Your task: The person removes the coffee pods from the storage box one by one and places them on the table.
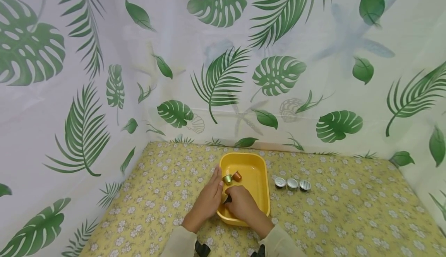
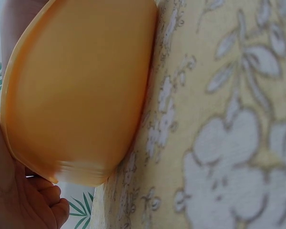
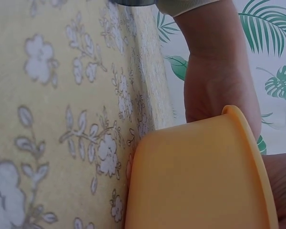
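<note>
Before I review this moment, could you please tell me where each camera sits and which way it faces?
Head: worn on the head, facing forward and down at the yellow tray; left hand, right hand and sleeves show.
Left wrist: worn there, facing the tray's outer side; left hand and some right arm show.
Right wrist: worn there, facing its outer wall; left arm and part of right hand show.
Both wrist views share the flowered tablecloth.

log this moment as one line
left hand: at rim of yellow tray | right hand: gripping mostly hidden dark item in tray | in tray: green coffee capsule, copper coffee capsule | right of tray: three silver-lidded coffee capsules
</note>
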The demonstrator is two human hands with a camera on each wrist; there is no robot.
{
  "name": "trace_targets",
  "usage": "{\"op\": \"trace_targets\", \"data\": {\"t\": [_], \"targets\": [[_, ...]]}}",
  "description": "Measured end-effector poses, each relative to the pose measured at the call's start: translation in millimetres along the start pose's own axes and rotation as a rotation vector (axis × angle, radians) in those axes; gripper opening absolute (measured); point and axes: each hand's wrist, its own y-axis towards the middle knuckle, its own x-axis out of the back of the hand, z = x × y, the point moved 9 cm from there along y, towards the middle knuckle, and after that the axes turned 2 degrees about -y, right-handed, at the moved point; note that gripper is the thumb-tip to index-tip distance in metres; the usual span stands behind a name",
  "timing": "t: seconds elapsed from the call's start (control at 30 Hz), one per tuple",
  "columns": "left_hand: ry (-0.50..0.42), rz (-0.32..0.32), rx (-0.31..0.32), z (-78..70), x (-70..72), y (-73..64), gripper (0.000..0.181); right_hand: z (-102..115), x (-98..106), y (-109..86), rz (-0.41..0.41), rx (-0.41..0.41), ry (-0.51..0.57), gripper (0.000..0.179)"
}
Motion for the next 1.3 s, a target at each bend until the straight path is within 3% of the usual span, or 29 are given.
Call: {"op": "trace_targets", "data": {"t": [0.47,1.3], "targets": [[-0.002,-0.004,-0.001,-0.3,-1.0,-0.3,0.061,-10,9,-7.9,-0.016,-0.035,0.004,0.03],[-0.007,-0.002,0.004,-0.8,-0.1,0.0,0.059,-14,35,-26.7,-0.094,-0.002,0.141,0.02]]}}
